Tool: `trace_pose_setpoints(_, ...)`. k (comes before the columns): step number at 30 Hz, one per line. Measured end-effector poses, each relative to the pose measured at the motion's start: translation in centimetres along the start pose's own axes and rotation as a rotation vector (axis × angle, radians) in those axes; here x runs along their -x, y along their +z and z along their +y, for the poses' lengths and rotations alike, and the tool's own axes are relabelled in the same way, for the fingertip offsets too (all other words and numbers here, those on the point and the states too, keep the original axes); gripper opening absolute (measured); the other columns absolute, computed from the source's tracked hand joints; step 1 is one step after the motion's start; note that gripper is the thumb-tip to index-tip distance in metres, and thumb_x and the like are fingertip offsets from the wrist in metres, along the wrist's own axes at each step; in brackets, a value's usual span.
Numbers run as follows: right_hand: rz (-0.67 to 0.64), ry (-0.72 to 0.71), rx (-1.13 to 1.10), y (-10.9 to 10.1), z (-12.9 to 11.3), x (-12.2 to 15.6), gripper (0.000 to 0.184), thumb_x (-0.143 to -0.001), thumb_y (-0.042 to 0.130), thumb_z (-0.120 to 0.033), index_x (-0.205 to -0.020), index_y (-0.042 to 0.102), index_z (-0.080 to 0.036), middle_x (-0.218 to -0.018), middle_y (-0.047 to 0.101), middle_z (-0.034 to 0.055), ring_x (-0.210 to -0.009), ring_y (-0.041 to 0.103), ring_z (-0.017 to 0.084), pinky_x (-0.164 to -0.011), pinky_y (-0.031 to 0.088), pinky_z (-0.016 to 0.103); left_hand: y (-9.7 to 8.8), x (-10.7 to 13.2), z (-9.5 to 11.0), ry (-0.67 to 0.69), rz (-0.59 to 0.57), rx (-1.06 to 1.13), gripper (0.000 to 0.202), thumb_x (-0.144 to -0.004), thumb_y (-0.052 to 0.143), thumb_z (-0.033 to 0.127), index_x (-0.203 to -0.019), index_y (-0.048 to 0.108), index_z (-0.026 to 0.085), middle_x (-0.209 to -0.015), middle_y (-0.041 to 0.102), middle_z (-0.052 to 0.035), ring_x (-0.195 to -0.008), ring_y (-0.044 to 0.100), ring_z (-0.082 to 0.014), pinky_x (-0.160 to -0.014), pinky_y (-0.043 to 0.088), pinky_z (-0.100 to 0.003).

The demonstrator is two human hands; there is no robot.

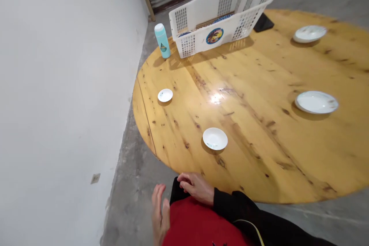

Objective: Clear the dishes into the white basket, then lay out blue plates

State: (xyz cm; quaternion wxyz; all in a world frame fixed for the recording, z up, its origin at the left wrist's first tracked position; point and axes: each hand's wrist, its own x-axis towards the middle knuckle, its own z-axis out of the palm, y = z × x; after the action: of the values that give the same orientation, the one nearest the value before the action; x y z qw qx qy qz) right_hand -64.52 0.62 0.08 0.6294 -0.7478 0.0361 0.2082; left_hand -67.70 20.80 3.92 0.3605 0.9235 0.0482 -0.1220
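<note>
My left hand (159,213) is raised off the table at the bottom, beside the red shirt, with its fingers stretched and nothing in them. Close to the table's front edge is my right hand (197,187), its fingers loosely bent and apart, holding nothing. The closest dish to it is a small white dish (215,138) on the wooden table (253,169). Another small white dish (165,95) sits farther back on the left. Two larger white plates, a front plate (316,102) and a back plate (309,34), rest on the right side.
At the back stands a white plastic basket (198,44) with chopsticks (215,20) and blue-patterned things inside. A light blue bottle (163,41) is left of it, a black phone (263,22) right of it. A white wall (63,84) runs along the left.
</note>
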Motion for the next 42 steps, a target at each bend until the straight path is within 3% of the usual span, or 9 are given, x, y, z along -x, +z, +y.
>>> trace_pose_setpoints(6, 0.136, 0.069, -0.083, -0.3, 1.0, -1.0, 0.029, -0.084, 0.046, -0.032, -0.092, 0.069, -0.017, -0.075, 0.072, 0.0049, -0.066, 0.065, 0.018, -0.063, 0.048, 0.028, -0.5, -16.0, 5.2, 0.232, -0.182, 0.102, 0.039, -0.095, 0.048, 0.041, -0.121, 0.064, 0.016, -0.124, 0.067, -0.0150, -0.118, 0.064, -0.0242, -0.106, 0.049, -0.043)
trace_pose_setpoints(13, 0.489, 0.248, -0.301, -0.9, -1.2, -1.4, 0.044, -0.076, 0.054, -0.055, -0.096, 0.067, -0.018, -0.084, 0.075, 0.0097, -0.074, 0.071, 0.025, -0.072, 0.055, 0.036, 1.5, -35.3, 10.5, 0.011, -0.280, 0.319, 0.022, -0.094, 0.054, 0.036, -0.098, 0.061, 0.016, -0.096, 0.070, -0.0114, -0.080, 0.070, -0.0157, -0.066, 0.056, -0.025)
trace_pose_setpoints(17, 0.686, 0.332, -0.450, 0.3, -2.2, -2.1, 0.051, -0.069, 0.062, -0.063, -0.094, 0.066, -0.019, -0.083, 0.075, 0.0103, -0.074, 0.071, 0.026, -0.071, 0.057, 0.037, 4.0, -41.8, 13.2, 0.006, -0.306, 0.336, 0.023, -0.095, 0.057, 0.039, -0.091, 0.056, 0.016, -0.084, 0.069, -0.0078, -0.067, 0.068, -0.0125, -0.061, 0.055, -0.024)
trace_pose_setpoints(22, 0.878, 0.365, -0.530, 0.9, -2.7, -2.8, 0.054, -0.068, 0.065, -0.067, -0.091, 0.066, -0.019, -0.081, 0.074, 0.0100, -0.072, 0.070, 0.025, -0.069, 0.057, 0.036, 6.1, -46.4, 15.7, 0.015, -0.351, 0.289, 0.024, -0.097, 0.054, 0.036, -0.083, 0.054, 0.016, -0.071, 0.066, -0.0040, -0.064, 0.068, -0.0124, -0.059, 0.054, -0.022)
trace_pose_setpoints(27, 0.939, 0.345, -0.510, 0.1, -2.6, -3.5, 0.047, -0.072, 0.062, -0.061, -0.091, 0.065, -0.018, -0.078, 0.072, 0.0073, -0.068, 0.069, 0.021, -0.070, 0.056, 0.035, 7.1, -48.2, 17.6, 0.052, -0.356, 0.208, 0.016, -0.097, 0.047, 0.017, -0.082, 0.053, 0.017, -0.063, 0.060, -0.0016, -0.068, 0.069, -0.0149, -0.061, 0.053, -0.024)
trace_pose_setpoints(31, 0.967, 0.329, -0.518, -1.3, -1.6, -3.4, 0.042, -0.076, 0.058, -0.056, -0.093, 0.064, -0.017, -0.079, 0.071, 0.0062, -0.067, 0.069, 0.020, -0.068, 0.056, 0.033, 6.8, -46.4, 18.8, 0.150, -0.370, 0.167, 0.014, -0.095, 0.049, 0.017, -0.082, 0.054, 0.016, -0.060, 0.059, -0.0027, -0.068, 0.067, -0.0168, -0.062, 0.053, -0.028)
trace_pose_setpoints(35, 1.082, 0.298, -0.497, -4.3, -0.5, -2.6, 0.042, -0.080, 0.058, -0.054, -0.097, 0.065, -0.017, -0.083, 0.073, 0.0071, -0.068, 0.069, 0.019, -0.067, 0.056, 0.032, 6.8, -40.4, 18.9, 0.290, -0.501, 0.130, 0.013, -0.092, 0.052, 0.020, -0.086, 0.060, 0.013, -0.063, 0.062, -0.0011, -0.061, 0.063, -0.0146, -0.058, 0.050, -0.026)
trace_pose_setpoints(39, 1.175, 0.233, -0.443, -7.8, 0.5, -2.4, 0.047, -0.082, 0.057, -0.058, -0.102, 0.066, -0.015, -0.084, 0.072, 0.0077, -0.069, 0.069, 0.019, -0.070, 0.056, 0.032, 8.9, -32.8, 18.4, 0.423, -0.663, 0.042, 0.020, -0.088, 0.057, 0.028, -0.073, 0.061, 0.015, -0.059, 0.057, 0.0017, -0.056, 0.056, -0.0124, -0.054, 0.042, -0.022)
trace_pose_setpoints(42, 1.202, 0.243, -0.370, -9.6, 1.3, -2.7, 0.051, -0.085, 0.053, -0.060, -0.105, 0.066, -0.015, -0.080, 0.070, 0.0069, -0.065, 0.068, 0.019, -0.066, 0.054, 0.031, 11.1, -28.0, 18.3, 0.693, -0.695, -0.146, 0.028, -0.091, 0.050, 0.028, -0.066, 0.055, 0.018, -0.058, 0.051, 0.0023, -0.058, 0.049, -0.0119, -0.057, 0.034, -0.023)
